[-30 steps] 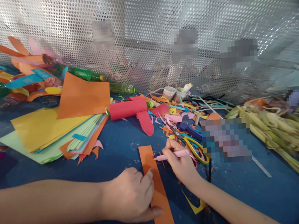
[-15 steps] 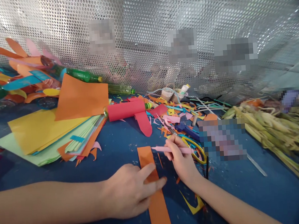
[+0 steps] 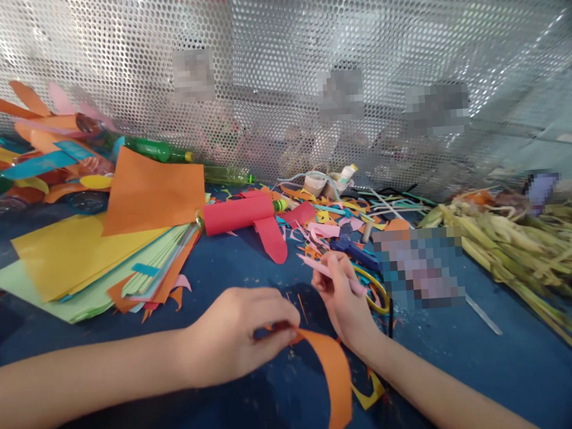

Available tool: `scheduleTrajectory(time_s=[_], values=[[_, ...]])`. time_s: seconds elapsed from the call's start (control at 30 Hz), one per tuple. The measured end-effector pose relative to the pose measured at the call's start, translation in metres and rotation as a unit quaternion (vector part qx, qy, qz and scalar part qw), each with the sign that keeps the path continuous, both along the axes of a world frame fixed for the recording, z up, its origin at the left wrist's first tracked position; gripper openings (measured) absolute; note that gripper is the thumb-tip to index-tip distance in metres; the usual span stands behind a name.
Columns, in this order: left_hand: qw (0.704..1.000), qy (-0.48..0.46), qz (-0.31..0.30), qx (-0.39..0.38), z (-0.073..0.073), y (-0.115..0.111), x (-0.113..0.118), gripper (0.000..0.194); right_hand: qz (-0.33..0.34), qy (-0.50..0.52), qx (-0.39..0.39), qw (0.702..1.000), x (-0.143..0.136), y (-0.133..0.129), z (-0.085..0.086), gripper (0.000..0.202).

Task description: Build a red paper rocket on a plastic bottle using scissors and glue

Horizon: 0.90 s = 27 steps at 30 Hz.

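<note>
Pinched between the thumb and fingers of my left hand (image 3: 248, 338) is an orange paper strip (image 3: 335, 374), lifted off the table and curling down to the right. My right hand (image 3: 343, 295) grips a pink marker (image 3: 319, 268), its tip pointing up and left in the air, apart from the paper. Just behind the right hand lie yellow-handled scissors (image 3: 380, 291), partly covered by it. A bottle wrapped in red paper (image 3: 239, 214) lies beyond both hands, with a red rounded flap hanging toward me.
To the left are stacked coloured sheets (image 3: 87, 254) with an orange sheet (image 3: 154, 191) on top. Paper scraps (image 3: 323, 228) and a blue glue gun (image 3: 357, 252) lie in the middle. Dry corn husks (image 3: 504, 251) spread at right. A perforated metal screen (image 3: 275, 65) stands behind the blue table (image 3: 443, 354).
My left hand has gone from resting on the flat orange strip to pinching and raising it, so it bends. The marker in my right hand has tilted up, away from the strip's edge.
</note>
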<state>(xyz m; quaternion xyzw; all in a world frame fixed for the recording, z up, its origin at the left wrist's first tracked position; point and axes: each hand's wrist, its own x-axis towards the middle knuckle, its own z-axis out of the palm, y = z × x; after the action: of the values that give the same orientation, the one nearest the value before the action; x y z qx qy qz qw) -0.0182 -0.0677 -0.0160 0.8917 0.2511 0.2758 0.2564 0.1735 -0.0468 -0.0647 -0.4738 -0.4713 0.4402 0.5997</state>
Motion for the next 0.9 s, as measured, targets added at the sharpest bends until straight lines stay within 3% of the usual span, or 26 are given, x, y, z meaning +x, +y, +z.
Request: scheduleTrajectory(time_s=[0.13,0.27,0.43,0.7,0.8,0.9], values=[[0.952,-0.154,0.077,-0.254,-0.003,0.016,0.0,0.016,0.005,0.037,-0.002,0.999,-0.002,-0.001,0.005,0.019],[0.903,-0.091,0.163,-0.387,-0.023,0.028,0.003,0.024,0.0,-0.007,-0.004,1.0,-0.001,-0.002,0.006,0.024],[0.915,-0.098,0.147,-0.362,-0.034,0.027,0.003,0.021,0.03,-0.099,0.024,0.994,-0.001,-0.004,-0.003,0.023],[0.941,-0.025,0.104,-0.322,-0.023,0.016,0.003,0.004,0.104,-0.135,0.053,0.984,-0.004,-0.004,-0.008,0.026],[0.943,0.004,0.077,-0.323,-0.017,0.013,0.003,0.022,0.126,-0.175,0.046,0.975,-0.006,-0.006,-0.006,0.022],[0.927,-0.03,0.049,-0.371,-0.017,0.015,0.004,0.033,0.082,-0.197,0.052,0.976,-0.005,-0.008,-0.002,0.018]])
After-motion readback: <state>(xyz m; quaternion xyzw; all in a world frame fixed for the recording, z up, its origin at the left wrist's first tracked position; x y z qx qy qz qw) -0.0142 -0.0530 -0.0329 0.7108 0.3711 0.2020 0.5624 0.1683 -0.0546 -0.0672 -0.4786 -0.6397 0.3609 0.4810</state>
